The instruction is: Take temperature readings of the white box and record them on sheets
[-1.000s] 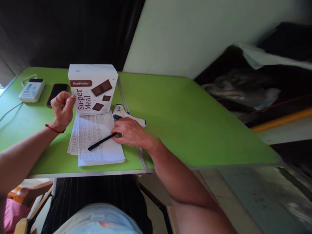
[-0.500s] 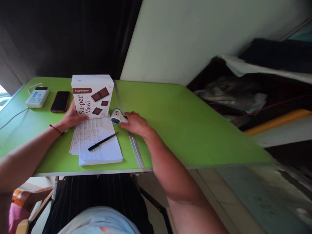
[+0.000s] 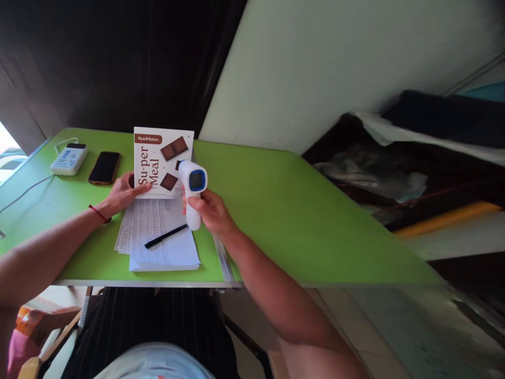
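My left hand (image 3: pixel 125 192) grips the lower left edge of a white and brown cardboard box (image 3: pixel 152 152), its thumb on the printed front. The box stands upright behind a stack of paper (image 3: pixel 165 258). Wrapped round the handle of a white infrared thermometer (image 3: pixel 192 181) is my right hand (image 3: pixel 213 210). The thermometer is upright, its blue-rimmed screen facing me, in front of the box's lower right corner and covering part of it. On the handwritten sheets lies a black pen (image 3: pixel 165 236), its tip close to the thermometer's handle.
A phone (image 3: pixel 104 168) and a white device with a cable (image 3: pixel 69 159) lie at the left of the green table (image 3: pixel 300 221). A metal seam (image 3: pixel 224 260) crosses the table. Dark shelving with cloth and plastic bags (image 3: pixel 371 168) stands at the right.
My right hand has raised the thermometer from lying on the table to upright before the box. The box, in my left hand, has tilted or turned, so its top no longer shows.
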The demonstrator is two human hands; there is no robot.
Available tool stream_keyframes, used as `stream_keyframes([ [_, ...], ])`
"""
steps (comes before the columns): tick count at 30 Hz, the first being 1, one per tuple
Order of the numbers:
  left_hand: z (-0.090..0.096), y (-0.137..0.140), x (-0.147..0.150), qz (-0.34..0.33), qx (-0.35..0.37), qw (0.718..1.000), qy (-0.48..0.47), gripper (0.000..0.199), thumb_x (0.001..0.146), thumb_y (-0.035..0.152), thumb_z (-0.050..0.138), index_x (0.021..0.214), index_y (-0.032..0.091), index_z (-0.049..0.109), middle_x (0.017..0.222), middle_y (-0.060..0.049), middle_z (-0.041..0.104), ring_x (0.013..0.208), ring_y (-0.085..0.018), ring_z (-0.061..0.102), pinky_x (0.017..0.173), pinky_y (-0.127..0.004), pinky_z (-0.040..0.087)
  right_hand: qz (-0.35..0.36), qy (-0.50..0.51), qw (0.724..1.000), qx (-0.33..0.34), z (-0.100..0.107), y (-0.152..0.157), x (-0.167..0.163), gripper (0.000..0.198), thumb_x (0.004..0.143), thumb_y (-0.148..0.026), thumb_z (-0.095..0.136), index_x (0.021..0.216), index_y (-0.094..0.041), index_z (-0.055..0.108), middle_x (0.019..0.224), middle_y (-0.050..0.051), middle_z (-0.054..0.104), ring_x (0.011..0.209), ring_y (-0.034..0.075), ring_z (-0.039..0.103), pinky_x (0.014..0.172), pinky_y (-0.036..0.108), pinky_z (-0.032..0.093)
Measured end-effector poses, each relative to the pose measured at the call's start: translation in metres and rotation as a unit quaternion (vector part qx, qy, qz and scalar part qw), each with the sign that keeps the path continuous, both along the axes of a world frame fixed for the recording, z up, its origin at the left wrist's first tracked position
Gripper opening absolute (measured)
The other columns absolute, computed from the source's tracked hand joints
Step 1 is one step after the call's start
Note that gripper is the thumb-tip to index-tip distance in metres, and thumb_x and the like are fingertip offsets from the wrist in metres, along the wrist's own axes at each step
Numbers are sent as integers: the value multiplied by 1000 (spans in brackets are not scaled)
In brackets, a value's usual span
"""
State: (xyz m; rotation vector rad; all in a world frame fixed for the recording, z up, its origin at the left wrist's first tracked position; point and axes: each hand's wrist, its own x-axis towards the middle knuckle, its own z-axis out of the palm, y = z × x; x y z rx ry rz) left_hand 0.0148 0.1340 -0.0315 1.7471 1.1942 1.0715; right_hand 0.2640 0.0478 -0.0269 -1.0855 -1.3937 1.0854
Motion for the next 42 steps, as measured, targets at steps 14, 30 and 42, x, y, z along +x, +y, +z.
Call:
stream_keyframes([
  [14, 1, -5, 0, -29, 14, 999, 31, 57, 75, 58, 80, 112, 16, 68, 121, -15, 76, 110, -34, 71, 97, -50, 58, -30, 11, 999, -30, -13, -6, -33, 36, 72, -58, 66, 69, -23, 58, 65, -3, 50, 64, 14, 43, 61, 30, 38],
  [30, 3, -5, -1, -24, 38, 998, 51, 51, 75, 58, 80, 106, 19, 68, 110, -11, 78, 102, -31, 73, 88, -43, 61, 3, 1, 1000, -27, -10, -6, -36, 45, 71, -66, 70, 72, -24, 56, 67, -3, 50, 65, 14, 43, 62, 31, 41],
  [42, -2, -2, -2, -10, 38, 998, 57, 56, 75, 60, 82, 109, 18, 68, 109, -13, 78, 102, -32, 73, 82, -42, 61, 13, 14, 1000, -23, -13, -7, -36, 49, 70, -68, 74, 76, -23, 59, 70, -3, 53, 66, 13, 46, 62, 31, 44],
])
